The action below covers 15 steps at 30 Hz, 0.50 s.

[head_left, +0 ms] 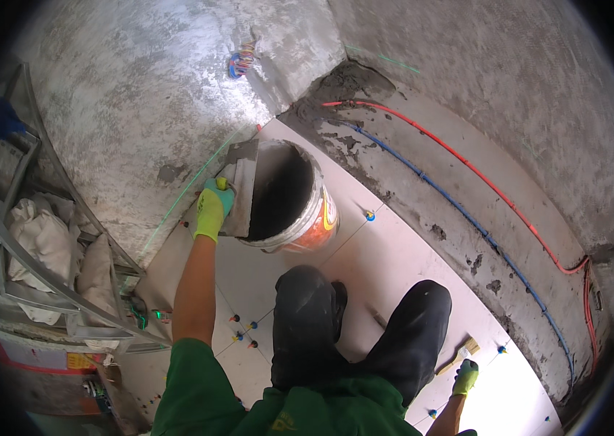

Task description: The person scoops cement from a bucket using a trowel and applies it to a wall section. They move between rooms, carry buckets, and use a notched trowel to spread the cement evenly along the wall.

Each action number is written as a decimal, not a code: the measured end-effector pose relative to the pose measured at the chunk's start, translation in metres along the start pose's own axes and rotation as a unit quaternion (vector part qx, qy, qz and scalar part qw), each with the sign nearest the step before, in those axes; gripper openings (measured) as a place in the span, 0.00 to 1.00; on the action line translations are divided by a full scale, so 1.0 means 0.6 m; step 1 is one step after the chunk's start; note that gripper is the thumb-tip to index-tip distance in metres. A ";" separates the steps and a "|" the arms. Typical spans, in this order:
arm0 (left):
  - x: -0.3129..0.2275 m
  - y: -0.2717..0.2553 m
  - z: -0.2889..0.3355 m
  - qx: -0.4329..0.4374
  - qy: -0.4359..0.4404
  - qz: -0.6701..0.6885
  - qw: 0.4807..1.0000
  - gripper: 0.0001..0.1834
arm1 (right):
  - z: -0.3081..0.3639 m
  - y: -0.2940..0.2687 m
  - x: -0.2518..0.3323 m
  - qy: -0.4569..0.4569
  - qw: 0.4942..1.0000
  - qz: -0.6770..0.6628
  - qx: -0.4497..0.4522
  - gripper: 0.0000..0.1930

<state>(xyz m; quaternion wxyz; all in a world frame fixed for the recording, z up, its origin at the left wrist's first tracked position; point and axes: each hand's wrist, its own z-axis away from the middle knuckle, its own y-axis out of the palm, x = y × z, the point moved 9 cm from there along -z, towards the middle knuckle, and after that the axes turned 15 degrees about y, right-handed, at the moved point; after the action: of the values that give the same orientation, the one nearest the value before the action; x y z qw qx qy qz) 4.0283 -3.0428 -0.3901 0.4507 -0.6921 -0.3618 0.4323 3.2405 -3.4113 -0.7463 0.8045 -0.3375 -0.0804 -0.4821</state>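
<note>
My left hand [214,206], in a yellow-green glove, is closed round the handle of a flat metal trowel [246,182]. The trowel's blade stands against the left rim of a white bucket [312,218] with an orange label. Grey, dark mortar or its residue lines the bucket's inside; how full it is cannot be made out. Low on the right is my right hand [466,378], gloved alike, its fingers curled in. Whatever they might hold is hidden. Beside it a paintbrush [459,355] with pale bristles lies on the tiles.
Pale floor tiles [387,251] carry several levelling clips [370,216]. Along the right run a red pipe [459,156] and a blue pipe [452,197] on rough cement. Wires [241,62] poke from the far wall. Sacks [42,240] and a metal frame [67,283] crowd the left.
</note>
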 end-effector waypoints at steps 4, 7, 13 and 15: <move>-0.026 -0.007 0.009 -0.001 0.004 0.057 0.998 0.18 | -0.014 0.001 -0.014 0.022 1.000 0.010 0.007 0.09; -0.049 -0.007 0.005 0.018 0.007 0.052 0.998 0.19 | -0.023 0.012 -0.001 0.004 1.000 -0.005 0.023 0.10; -0.058 0.009 -0.022 0.013 0.015 0.036 0.999 0.18 | -0.006 0.026 0.048 -0.044 0.998 -0.035 0.003 0.11; -0.055 0.020 -0.027 0.014 0.030 0.058 0.998 0.18 | -0.004 0.023 0.049 -0.038 0.998 -0.046 0.006 0.11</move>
<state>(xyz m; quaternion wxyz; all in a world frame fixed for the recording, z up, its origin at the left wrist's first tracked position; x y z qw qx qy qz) 4.0327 -3.0811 -0.3890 0.4454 -0.7181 -0.3013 0.4418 3.2672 -3.4297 -0.7410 0.7799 -0.3471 -0.1290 -0.5046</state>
